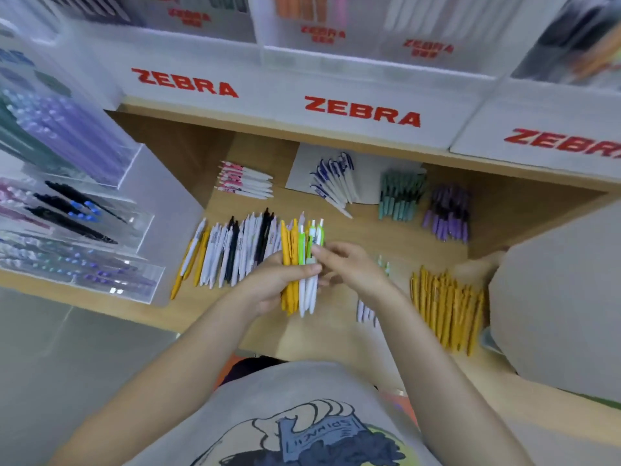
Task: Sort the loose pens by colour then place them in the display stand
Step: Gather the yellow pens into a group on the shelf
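Here, left hand (279, 280) gripping pen bundle (300, 264) | right hand (349, 267) pinching 1 | stand (363, 109) reads "ZEBRA"

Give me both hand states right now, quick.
Left hand: closed around a bunch of pens, yellow ones plus white-and-green ones.
Right hand: fingertips pinching a white-and-green pen in that bunch.

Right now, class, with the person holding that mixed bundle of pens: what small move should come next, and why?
Probably the right hand should draw out the green-and-white pen it is pinching and lay it apart. The left hand grips a mixed bundle of yellow and green-and-white pens, while the pile of yellow pens already lies sorted on the wooden shelf.
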The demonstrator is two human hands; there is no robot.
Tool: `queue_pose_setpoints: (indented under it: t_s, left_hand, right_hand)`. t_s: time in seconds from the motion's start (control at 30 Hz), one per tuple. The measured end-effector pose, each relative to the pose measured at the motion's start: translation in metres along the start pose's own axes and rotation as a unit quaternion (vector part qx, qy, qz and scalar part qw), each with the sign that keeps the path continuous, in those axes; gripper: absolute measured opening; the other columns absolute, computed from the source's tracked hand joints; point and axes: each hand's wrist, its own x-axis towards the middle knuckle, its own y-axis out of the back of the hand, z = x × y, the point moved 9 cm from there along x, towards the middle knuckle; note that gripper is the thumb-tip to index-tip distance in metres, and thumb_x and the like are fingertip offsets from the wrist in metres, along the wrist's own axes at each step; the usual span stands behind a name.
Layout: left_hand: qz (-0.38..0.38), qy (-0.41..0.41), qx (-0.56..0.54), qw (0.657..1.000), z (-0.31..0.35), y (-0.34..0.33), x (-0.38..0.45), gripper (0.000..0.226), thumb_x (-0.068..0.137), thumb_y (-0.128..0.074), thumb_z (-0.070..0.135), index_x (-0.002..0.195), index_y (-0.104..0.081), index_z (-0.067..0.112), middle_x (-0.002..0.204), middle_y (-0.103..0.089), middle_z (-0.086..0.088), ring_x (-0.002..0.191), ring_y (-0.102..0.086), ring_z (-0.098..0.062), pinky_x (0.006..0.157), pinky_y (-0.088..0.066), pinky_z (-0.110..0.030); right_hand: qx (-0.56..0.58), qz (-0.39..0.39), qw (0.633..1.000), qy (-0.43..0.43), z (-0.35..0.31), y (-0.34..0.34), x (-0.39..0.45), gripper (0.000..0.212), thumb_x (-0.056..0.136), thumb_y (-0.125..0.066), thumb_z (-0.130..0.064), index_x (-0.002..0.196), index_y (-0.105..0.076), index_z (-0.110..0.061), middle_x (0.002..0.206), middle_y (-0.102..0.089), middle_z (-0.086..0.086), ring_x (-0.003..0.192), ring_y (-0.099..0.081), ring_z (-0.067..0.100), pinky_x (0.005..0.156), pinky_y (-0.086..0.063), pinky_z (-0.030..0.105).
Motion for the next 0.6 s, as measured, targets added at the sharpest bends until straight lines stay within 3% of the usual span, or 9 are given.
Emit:
queue_pose_setpoints:
  t_s: [0.1, 0.23, 0.37, 0.5, 0.6]
  left_hand:
    - [-0.04, 0.026, 0.06, 0.997, -0.013, -0.02, 0.012, 0.032, 0.093, -0.061, -0.003, 0.125, -0.062, 0.0, 0.114, -0.072, -0.018, 0.099, -0.073, -0.024, 0.076, -0.058, -0.028]
    - [-0.068, 0.044, 0.094, 0.992, -0.031, -0.045, 0.026, 0.031, 0.095, -0.058, -0.002, 0.125, -0.062, 0.003, 0.114, -0.073, -0.011, 0.1, -0.072, -0.016, 0.074, -0.056, -0.022]
    - [-0.029, 0.052, 0.097, 0.993, -0.046, -0.055, 0.039, 0.037, 0.089, -0.068, -0.001, 0.124, -0.062, 0.006, 0.11, -0.073, -0.011, 0.092, -0.074, -0.017, 0.069, -0.057, -0.023]
    - [-0.028, 0.049, 0.159, 0.986, -0.063, -0.071, 0.048, 0.041, 0.081, -0.077, -0.001, 0.12, -0.064, 0.006, 0.107, -0.075, -0.011, 0.101, -0.072, -0.026, 0.074, -0.058, -0.028]
    - [-0.046, 0.062, 0.16, 0.984, -0.072, -0.078, 0.051, 0.039, 0.084, -0.075, 0.005, 0.121, -0.064, 0.005, 0.11, -0.075, -0.011, 0.098, -0.073, -0.021, 0.074, -0.057, -0.025]
  right_hand:
    - [0.016, 0.033, 0.999, -0.02, 0.028, 0.014, -0.016, 0.025, 0.088, -0.073, -0.036, 0.082, -0.067, -0.013, 0.064, -0.06, -0.004, 0.059, -0.055, 0.011, 0.057, -0.041, 0.03]
    - [0.08, 0.069, 0.994, -0.039, 0.052, 0.041, -0.028, 0.025, 0.089, -0.072, -0.031, 0.092, -0.069, -0.006, 0.077, -0.066, 0.005, 0.068, -0.06, 0.016, 0.061, -0.045, 0.03]
    - [0.104, 0.099, 0.989, -0.048, 0.075, 0.061, -0.036, 0.02, 0.091, -0.07, -0.025, 0.094, -0.071, -0.005, 0.086, -0.073, 0.019, 0.075, -0.067, 0.031, 0.07, -0.055, 0.048]
    - [0.136, 0.119, 0.982, -0.062, 0.101, 0.071, -0.047, 0.01, 0.089, -0.072, -0.018, 0.082, -0.068, -0.013, 0.067, -0.068, 0.002, 0.059, -0.061, 0.015, 0.05, -0.046, 0.028]
    - [0.163, 0.128, 0.976, -0.066, 0.115, 0.078, -0.053, 0.007, 0.089, -0.072, -0.019, 0.084, -0.069, -0.014, 0.07, -0.069, 0.001, 0.058, -0.06, 0.012, 0.051, -0.044, 0.026]
